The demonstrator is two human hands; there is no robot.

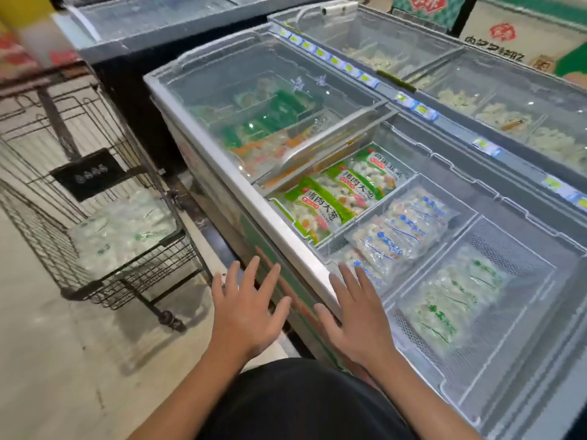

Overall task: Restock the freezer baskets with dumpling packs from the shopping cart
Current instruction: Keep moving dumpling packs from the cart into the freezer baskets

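Both my hands are empty, fingers spread flat. My left hand (246,308) hovers in front of the freezer's near wall; my right hand (355,315) reaches over the freezer's metal rim (279,223), fingertips just beside the blue-print dumpling packs (403,230) in the middle basket. To the right, a white basket (524,360) holds green-print dumpling packs (454,296). Farther left lie bright green-labelled packs (333,198), partly under the slid-open glass lid (270,100), whose handle edge overhangs them. On my left the wire shopping cart (95,217) stands near the freezer, more clear dumpling packs (124,230) piled in its near corner. A second freezer (476,90) runs behind.
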